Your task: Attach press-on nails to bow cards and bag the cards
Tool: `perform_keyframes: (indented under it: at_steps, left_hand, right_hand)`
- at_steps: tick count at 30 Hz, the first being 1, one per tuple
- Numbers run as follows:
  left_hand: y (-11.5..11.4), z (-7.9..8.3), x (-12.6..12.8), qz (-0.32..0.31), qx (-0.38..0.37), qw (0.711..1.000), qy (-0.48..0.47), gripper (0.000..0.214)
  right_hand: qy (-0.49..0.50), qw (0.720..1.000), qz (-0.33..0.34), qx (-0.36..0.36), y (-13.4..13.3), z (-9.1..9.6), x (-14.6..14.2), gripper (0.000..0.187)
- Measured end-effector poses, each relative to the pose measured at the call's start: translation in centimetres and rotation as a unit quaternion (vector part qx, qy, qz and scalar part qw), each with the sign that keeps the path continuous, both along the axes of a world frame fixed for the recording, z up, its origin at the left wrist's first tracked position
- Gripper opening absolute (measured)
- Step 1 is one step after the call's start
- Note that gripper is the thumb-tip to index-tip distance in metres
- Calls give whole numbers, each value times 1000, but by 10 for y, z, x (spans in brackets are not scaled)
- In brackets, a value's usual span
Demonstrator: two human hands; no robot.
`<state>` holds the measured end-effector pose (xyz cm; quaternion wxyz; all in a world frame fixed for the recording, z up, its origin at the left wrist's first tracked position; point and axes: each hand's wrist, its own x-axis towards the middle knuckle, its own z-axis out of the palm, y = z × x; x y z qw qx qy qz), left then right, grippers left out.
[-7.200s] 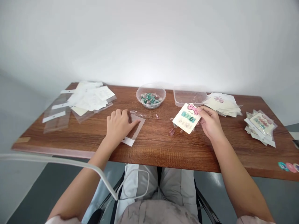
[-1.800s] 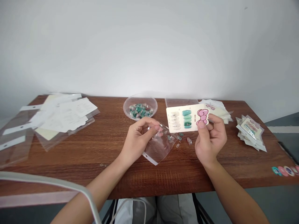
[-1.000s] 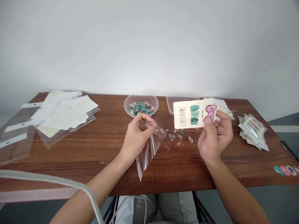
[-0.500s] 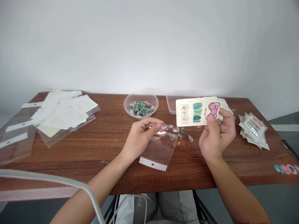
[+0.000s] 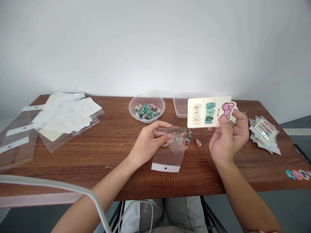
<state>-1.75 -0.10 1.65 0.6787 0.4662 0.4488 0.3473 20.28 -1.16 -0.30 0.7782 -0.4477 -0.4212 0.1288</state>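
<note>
"So, what do the hands have?"
"Left hand (image 5: 152, 139) pinches a clear hang-hole bag (image 5: 168, 158) over the counter (image 5: 109, 129), thumb against fingers; right hand (image 5: 227, 139) pinches the nail card (image 5: 216, 106) by its pink bow (image 5: 227, 111), raised beside the bag."
"Handling advice?"
"Probably best to keep that grip off the 2 rows of press-on nails (image 5: 210, 112) and the bag uncreased."
</note>
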Motion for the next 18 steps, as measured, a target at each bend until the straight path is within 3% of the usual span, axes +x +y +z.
perform_keyframes:
  at_steps: [14, 18]
  left_hand:
    - [1, 0, -2, -34, 5, 999, -33, 43]
    - [2, -4, -2, -9, 22, 999, -31, 40]
  right_hand:
    - [14, 1000, 22, -8, 0, 4, 1, 24]
    - [21, 999, 26, -10, 0, 5, 0, 25]
